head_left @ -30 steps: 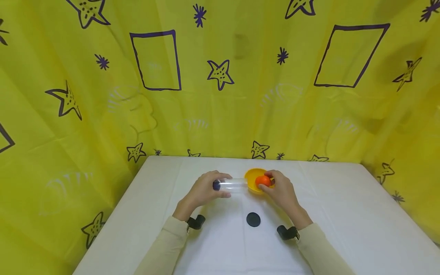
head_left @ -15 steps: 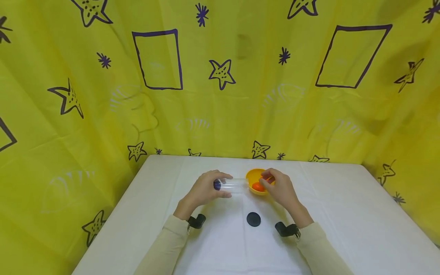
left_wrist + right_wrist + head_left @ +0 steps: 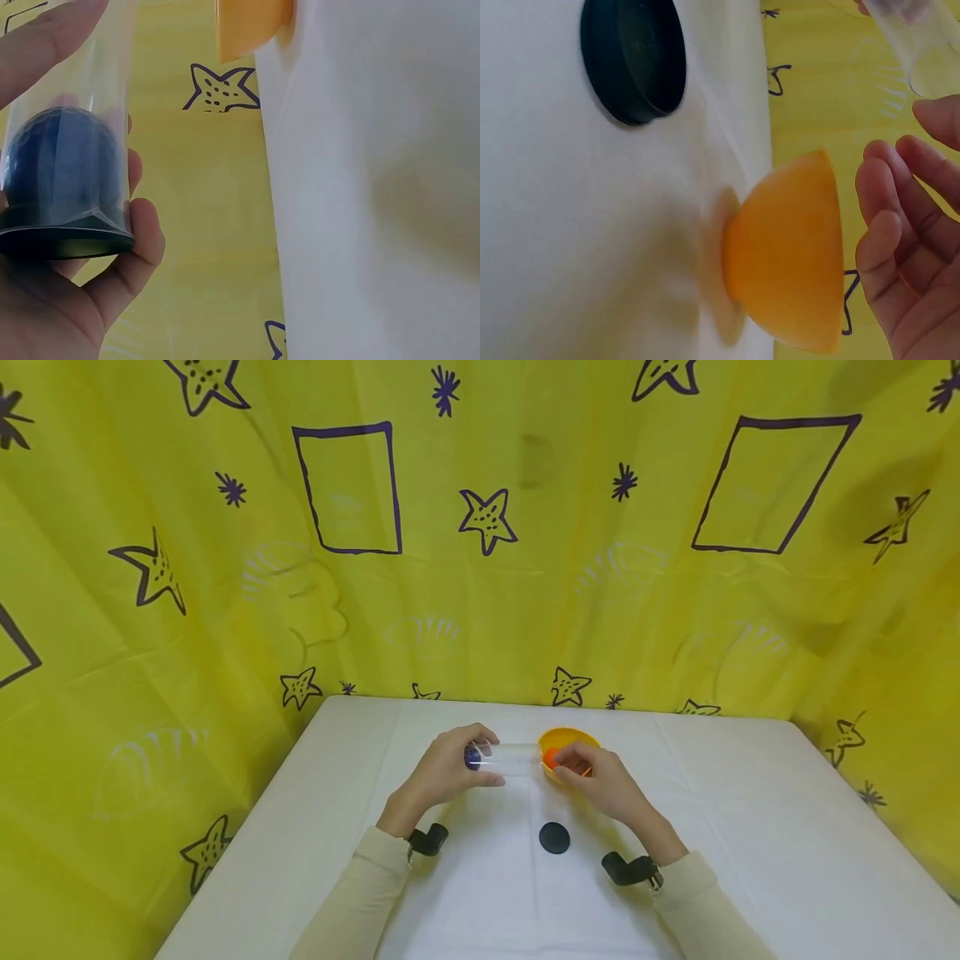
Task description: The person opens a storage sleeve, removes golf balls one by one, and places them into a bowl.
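My left hand (image 3: 442, 766) grips a clear plastic tube (image 3: 517, 759) lying sideways above the table, its mouth toward the right. A dark blue ball (image 3: 64, 161) sits inside at the tube's black base (image 3: 67, 241). Beside the mouth, my right hand (image 3: 603, 781) hovers over the near side of a yellow-orange bowl (image 3: 566, 736); its fingers (image 3: 877, 180) are loosely bent and nothing shows between them in the right wrist view. An orange ball (image 3: 551, 757) appears within the bowl's outline, partly covered by the right fingertips.
A round black lid (image 3: 554, 837) lies on the white-covered table (image 3: 465, 893) in front of the hands. Yellow curtains (image 3: 495, 593) with drawn stars hang behind and at the sides. Each wrist carries a small black camera.
The right hand lowered the orange ball into the bowl and let go of it, then moved left and down toward the tube's mouth. The left hand kept the tube, raising it slightly.
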Motion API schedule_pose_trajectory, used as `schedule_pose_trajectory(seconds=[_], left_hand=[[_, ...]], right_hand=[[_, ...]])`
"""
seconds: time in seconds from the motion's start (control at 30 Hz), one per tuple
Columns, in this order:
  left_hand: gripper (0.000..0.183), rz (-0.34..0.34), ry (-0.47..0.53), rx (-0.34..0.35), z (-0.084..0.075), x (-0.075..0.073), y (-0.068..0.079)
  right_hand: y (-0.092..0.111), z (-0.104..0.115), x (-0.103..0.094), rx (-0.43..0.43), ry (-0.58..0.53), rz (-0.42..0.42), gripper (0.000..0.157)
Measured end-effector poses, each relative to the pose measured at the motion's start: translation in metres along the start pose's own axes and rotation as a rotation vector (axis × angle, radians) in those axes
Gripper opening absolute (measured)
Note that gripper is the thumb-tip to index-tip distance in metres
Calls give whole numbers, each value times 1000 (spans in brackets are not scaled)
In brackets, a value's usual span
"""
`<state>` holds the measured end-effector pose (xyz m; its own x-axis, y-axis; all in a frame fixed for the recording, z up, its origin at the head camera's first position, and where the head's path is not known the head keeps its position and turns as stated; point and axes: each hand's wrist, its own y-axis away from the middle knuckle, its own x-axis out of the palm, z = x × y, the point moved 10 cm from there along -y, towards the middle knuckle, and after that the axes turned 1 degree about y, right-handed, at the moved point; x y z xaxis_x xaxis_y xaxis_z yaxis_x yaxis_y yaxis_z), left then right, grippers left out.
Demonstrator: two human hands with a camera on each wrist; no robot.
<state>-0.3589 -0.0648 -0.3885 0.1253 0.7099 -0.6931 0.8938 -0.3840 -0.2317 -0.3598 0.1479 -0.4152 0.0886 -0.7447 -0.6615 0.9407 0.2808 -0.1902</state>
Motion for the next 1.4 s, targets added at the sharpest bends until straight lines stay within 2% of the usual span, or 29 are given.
schedule_pose_trajectory(seconds=[0.13,0.23,0.47,0.73,1.03,1.17,1.4], left_hand=[[49,-13,30,15,-2,-3,0],[50,-24,37,33,-3,-4,1],[50,-60,-20,88,-9,-9,1],[50,-79,-17,126,-13,-12,2],[50,-95,-18,129,-12,-11,2],[49,-93,-16,114,-10,-11,2],[48,-119,-30,103,-9,-16,1]], right_hand=[[1,3,12,-40,-70,50,18],[1,4,18,-36,-130,89,23],[2,6,24,-36,-203,136,33],[3,11,25,-60,-206,181,47],[3,12,23,-69,-216,179,45],[4,10,21,-52,-211,171,44],[4,-2,25,45,-255,196,50]])
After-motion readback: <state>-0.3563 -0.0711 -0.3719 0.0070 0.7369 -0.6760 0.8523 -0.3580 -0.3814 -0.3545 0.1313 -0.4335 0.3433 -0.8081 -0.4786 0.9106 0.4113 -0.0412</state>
